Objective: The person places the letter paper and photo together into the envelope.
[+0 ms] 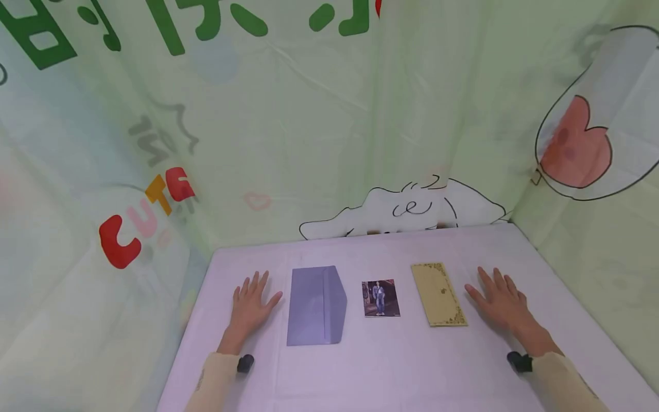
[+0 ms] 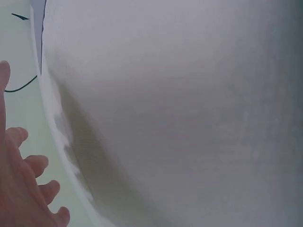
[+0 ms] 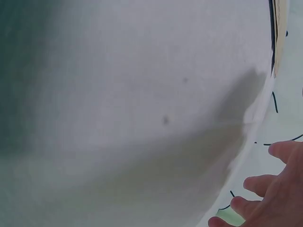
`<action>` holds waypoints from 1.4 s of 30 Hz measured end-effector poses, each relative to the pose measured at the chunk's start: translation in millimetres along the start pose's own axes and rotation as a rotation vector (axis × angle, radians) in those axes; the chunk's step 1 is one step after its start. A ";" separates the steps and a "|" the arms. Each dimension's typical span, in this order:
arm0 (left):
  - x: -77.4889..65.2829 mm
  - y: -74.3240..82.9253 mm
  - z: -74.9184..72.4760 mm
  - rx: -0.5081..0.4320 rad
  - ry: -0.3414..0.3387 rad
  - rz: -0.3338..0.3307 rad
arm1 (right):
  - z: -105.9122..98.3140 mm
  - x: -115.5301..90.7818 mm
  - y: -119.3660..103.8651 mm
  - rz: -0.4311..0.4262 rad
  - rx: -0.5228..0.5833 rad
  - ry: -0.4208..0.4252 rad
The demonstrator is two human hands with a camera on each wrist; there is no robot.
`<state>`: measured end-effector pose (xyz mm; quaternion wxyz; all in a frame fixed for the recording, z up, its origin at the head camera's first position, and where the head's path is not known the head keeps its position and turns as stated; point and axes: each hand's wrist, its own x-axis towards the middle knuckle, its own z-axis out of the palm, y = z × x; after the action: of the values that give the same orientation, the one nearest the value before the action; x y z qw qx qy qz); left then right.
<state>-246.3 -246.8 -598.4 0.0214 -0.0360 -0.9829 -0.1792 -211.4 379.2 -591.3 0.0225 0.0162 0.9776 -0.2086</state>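
Note:
My left hand (image 1: 249,308) is spread palm down at the left of the table, holding nothing. Just right of it lies a lavender envelope (image 1: 309,306) with its pointed flap toward the right. A small photo (image 1: 381,298) of a standing person in blue lies in the middle. Further right is a tan card (image 1: 439,294) with a dark ornamental border, set slightly askew. Beside that card my right hand (image 1: 501,300) is spread, also with nothing in it. The wrist views show the fingers of the left hand (image 2: 28,184) and right hand (image 3: 270,189) apart over the tabletop.
A pale cloth covers the table (image 1: 381,372). Printed curtains (image 1: 319,126) stand along its back and both sides, close to the edges. A dark wrist camera (image 1: 245,363) sits on the left wrist and another camera (image 1: 519,362) on the right.

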 end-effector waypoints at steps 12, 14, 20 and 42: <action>-2.8 10.6 5.2 0.001 0.030 0.055 | 3.6 -2.5 -15.3 -0.009 0.028 -0.007; -3.4 11.5 6.4 0.004 0.020 0.052 | 5.1 -2.1 -17.4 -0.010 0.022 -0.008; -4.5 18.6 5.9 0.002 0.036 0.077 | 6.4 -1.3 -27.2 -0.032 0.034 -0.021; -6.1 34.8 10.2 0.005 0.007 0.118 | 23.5 5.4 -68.2 -0.107 0.043 -0.006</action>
<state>-237.8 -211.1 -596.1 0.0356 -0.0931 -0.9795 -0.1751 -218.7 307.5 -585.3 0.0139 -0.0363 0.9723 -0.2306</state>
